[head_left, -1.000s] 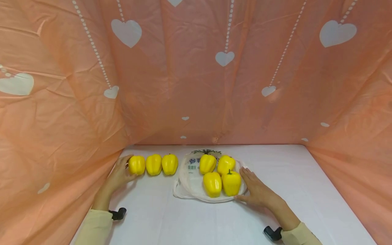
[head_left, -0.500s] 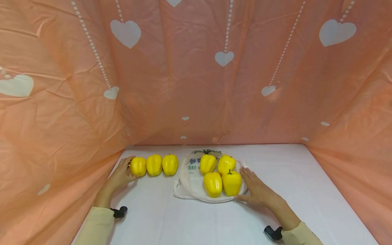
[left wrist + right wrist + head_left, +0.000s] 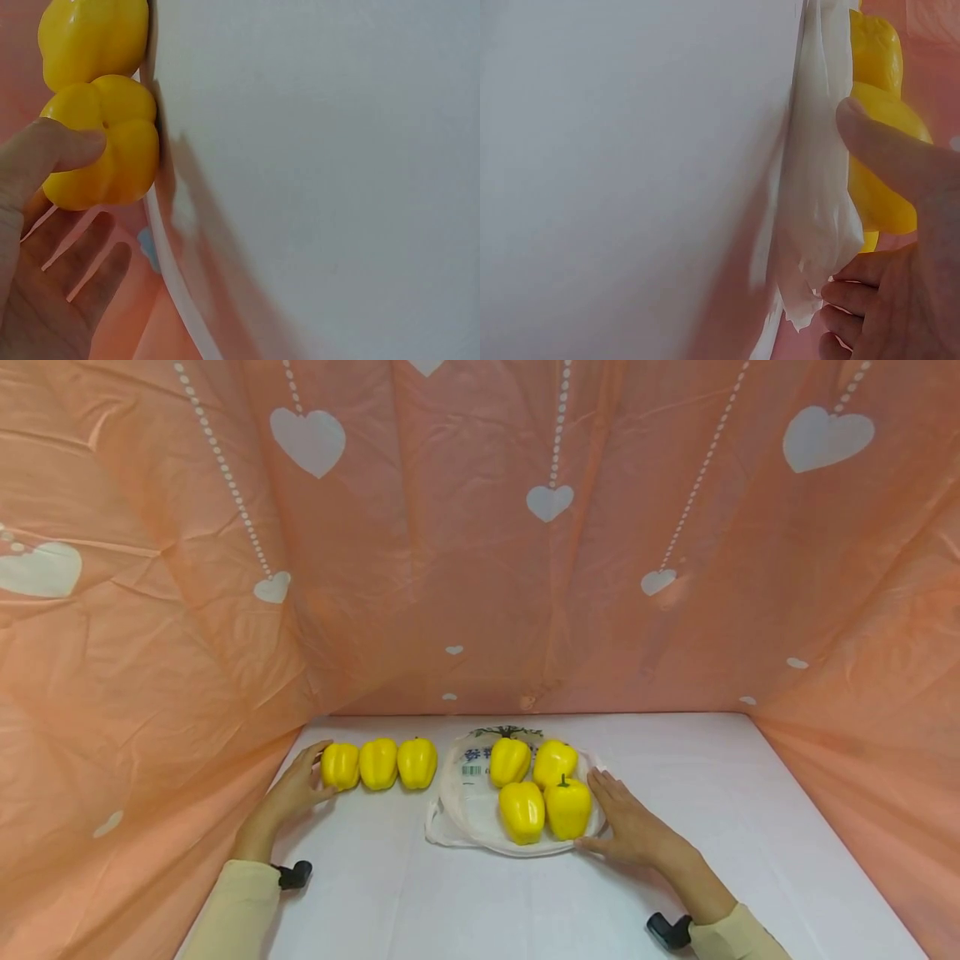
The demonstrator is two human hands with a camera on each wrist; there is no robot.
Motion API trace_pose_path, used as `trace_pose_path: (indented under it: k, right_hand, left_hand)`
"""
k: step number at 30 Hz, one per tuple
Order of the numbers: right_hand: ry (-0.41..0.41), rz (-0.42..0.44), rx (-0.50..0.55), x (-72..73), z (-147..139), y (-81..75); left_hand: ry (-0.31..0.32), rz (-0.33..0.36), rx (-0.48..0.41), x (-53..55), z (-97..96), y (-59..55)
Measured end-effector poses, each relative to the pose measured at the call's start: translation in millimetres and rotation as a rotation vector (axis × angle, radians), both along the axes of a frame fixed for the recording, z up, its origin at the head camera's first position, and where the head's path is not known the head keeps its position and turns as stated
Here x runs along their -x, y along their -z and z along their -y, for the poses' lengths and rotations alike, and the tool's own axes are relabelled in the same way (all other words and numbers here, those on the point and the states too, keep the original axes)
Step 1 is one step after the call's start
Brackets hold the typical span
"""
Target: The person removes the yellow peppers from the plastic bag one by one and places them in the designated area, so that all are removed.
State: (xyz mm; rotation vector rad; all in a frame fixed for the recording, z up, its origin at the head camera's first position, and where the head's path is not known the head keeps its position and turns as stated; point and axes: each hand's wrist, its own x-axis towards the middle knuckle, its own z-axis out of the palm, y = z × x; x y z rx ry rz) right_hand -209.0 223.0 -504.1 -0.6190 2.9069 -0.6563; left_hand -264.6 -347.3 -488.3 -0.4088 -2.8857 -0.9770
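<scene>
At the left end of a row of 3 on the table, a yellow bell pepper is pinched by my left hand. In the left wrist view the thumb lies across this pepper, and the other fingers spread behind it. Two more bell peppers, the middle one and the right one, stand beside it. My right hand rests at the right rim of a white plastic bag, fingers extended, close to a stemmed bell pepper. Several yellow bell peppers sit within the bag's rim.
The white table ends at an orange curtain with white hearts at the back and sides. Each wrist wears a black camera mount, the left one and the right one.
My left hand has moved the leftmost bell pepper slightly right, up against the middle one in the row. My right hand and the bag have stayed in place.
</scene>
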Motion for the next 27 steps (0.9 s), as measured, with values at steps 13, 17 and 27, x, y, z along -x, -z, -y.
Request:
trace_pose_path:
  k: [13,17,27]
  right_hand:
    - [0.008,0.008,0.003,-0.9,0.0,0.2]
    - [0.007,0.015,0.006,-1.2,0.2,-0.5]
    - [-0.003,0.004,0.007,-0.5,-0.5,-0.3]
  left_hand:
    - [-0.024,0.141,-0.014,5.2,2.1,-3.5]
    - [-0.029,0.163,-0.01,5.3,2.5,-3.3]
    - [-0.007,0.084,-0.002,2.9,1.4,-2.5]
